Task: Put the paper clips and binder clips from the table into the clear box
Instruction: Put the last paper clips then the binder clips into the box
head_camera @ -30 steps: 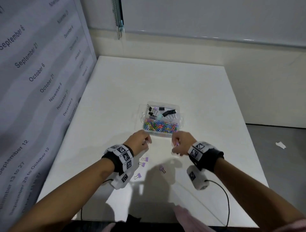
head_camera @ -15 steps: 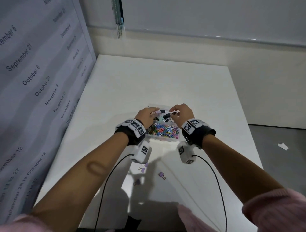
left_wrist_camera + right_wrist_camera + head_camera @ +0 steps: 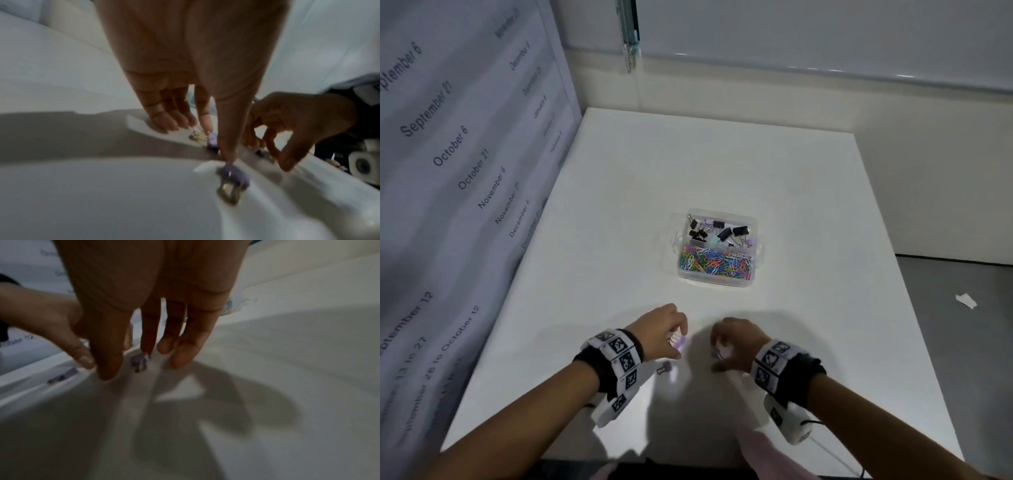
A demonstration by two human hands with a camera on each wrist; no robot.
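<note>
The clear box [image 3: 751, 274] sits mid-table, with black binder clips in its far half and coloured paper clips in its near half. Near the front edge, my left hand [image 3: 676, 337] pinches a purple binder clip [image 3: 212, 141] between forefinger and thumb, low on the table. A second purple binder clip [image 3: 664, 368] lies loose just behind that hand. My right hand [image 3: 131, 363] reaches down with straight fingers; its thumb and forefinger stand either side of a third purple binder clip [image 3: 140, 361], which rests on the table. The forefinger tip touches it, and a gap shows at the thumb.
The white table [image 3: 722, 164] meets a printed panel with month names [image 3: 465, 154] on the left and a pale wall at the back. A cable runs from my right wrist camera [image 3: 791, 425] off the front edge. A paper scrap [image 3: 966, 300] lies on the floor at right.
Both hands were over the box half a second ago. They have pulled back to the front of the table and come down on the purple binder clips there.
</note>
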